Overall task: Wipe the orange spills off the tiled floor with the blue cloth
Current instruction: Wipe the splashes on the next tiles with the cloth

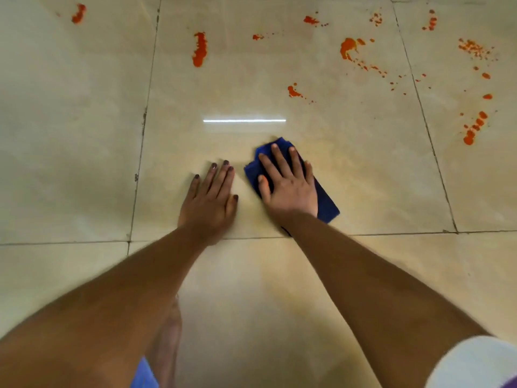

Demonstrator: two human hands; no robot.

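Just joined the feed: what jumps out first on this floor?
Orange spills dot the far tiles, thickest toward the right. Nearer, the right hand presses flat on a folded blue cloth, while the left hand rests flat on the tiled floor beside it.

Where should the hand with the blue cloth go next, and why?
Probably slide the right hand, pressing flat on the blue cloth, forward to the nearest orange spill. The tile around the cloth looks nearly clean, while the splotches lie farther ahead.
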